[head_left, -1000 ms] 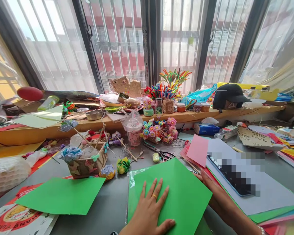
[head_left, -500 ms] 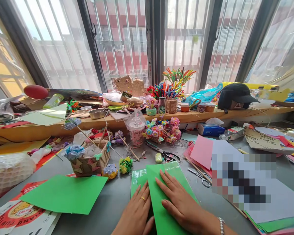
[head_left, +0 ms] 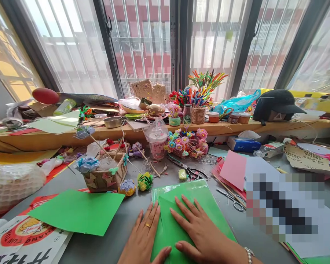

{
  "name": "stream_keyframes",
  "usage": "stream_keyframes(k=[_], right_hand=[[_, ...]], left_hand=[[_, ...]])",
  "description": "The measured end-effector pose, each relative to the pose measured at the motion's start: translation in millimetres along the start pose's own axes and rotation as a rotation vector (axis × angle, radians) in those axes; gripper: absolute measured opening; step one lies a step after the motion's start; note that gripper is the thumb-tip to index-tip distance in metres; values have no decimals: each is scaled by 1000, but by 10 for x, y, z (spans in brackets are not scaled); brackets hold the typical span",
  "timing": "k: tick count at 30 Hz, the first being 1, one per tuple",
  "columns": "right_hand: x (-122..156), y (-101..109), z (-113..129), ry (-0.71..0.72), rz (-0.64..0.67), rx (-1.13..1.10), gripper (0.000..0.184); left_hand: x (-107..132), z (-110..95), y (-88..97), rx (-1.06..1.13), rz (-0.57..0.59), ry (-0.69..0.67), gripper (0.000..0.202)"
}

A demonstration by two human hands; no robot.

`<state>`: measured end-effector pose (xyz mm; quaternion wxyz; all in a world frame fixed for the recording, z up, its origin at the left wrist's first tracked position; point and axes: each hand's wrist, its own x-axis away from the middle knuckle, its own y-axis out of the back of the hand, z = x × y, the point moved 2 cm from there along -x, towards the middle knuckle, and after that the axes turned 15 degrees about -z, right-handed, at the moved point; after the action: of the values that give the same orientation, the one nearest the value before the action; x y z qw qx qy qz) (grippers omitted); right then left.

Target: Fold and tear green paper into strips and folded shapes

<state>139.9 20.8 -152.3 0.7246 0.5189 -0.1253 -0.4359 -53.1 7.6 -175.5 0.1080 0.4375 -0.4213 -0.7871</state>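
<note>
Under my right hand (head_left: 199,231) lies a green paper sheet (head_left: 178,194), pressed flat with the fingers spread. My left hand (head_left: 143,233), with a ring on one finger, rests along the left edge of the green paper, fingers stretched out. Beneath the sheet is a clear plastic sleeve (head_left: 205,182) with green inside; its shiny top edge shows. A second green sheet (head_left: 82,212) lies apart to the left, over a printed white and red bag (head_left: 30,242). My palms hide the lower part of the sheet.
Beyond the sleeve lie black-handled scissors (head_left: 195,173); small scissors (head_left: 233,200) are at its right. White and pink papers (head_left: 233,168) are stacked at right. A basket (head_left: 107,179) with paper flowers stands at back left, near a lidded cup (head_left: 157,145) and crocheted flowers (head_left: 181,142).
The green paper under my hands has swung left and lies flatter over the sleeve. My left hand has moved slightly left and down. The whole view has shifted a little.
</note>
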Motion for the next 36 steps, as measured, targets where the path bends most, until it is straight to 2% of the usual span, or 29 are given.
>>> stream_keyframes(k=[6, 11, 12, 14, 16, 18, 21, 23, 24, 25, 28, 29, 31, 33, 36], right_hand=[[-18, -39, 0, 38, -18, 8, 64], [-18, -27, 16, 10, -19, -58, 63], [-30, -21, 8, -21, -43, -79, 62], [-78, 1, -37, -147, -168, -127, 62], [-148, 20, -124, -339, -349, -210, 61], [-222, 10, -228, -532, -458, -368, 60], [-313, -37, -345, -702, -446, -673, 59], [-339, -38, -370, -710, -414, -805, 54], [-341, -21, -367, -694, -397, -845, 49], [-339, 11, -356, -673, -386, -883, 45], [-331, 206, -289, -607, -431, -1047, 38], [-334, 300, -260, -577, -472, -1102, 38], [-353, 511, -194, -497, -554, -1172, 37], [-386, 721, -124, -416, -607, -1193, 36], [-444, 999, -32, -320, -647, -1179, 35]], left_hand=[[8, -7, -13, 45, 62, 21, 69], [23, 13, -31, 80, 119, 44, 59], [33, 14, -48, 89, 112, 41, 58], [56, 8, -84, 106, 73, 52, 59], [73, -12, -107, 114, 24, 88, 58], [83, -35, -112, 110, 5, 146, 57], [89, -53, -102, 144, 35, 205, 55], [71, -43, -99, 251, 71, 211, 54], [43, -22, -95, 324, 67, 255, 53], [-3, 10, -85, 408, 43, 333, 53], [-265, 164, 1, 691, -172, 787, 62], [-398, 203, 46, 830, -221, 896, 66], [-704, 259, 158, 1100, -252, 1075, 68], [-1016, 284, 295, 1248, -248, 1153, 53], [-1399, 279, 499, 1419, -349, 1096, 23]])
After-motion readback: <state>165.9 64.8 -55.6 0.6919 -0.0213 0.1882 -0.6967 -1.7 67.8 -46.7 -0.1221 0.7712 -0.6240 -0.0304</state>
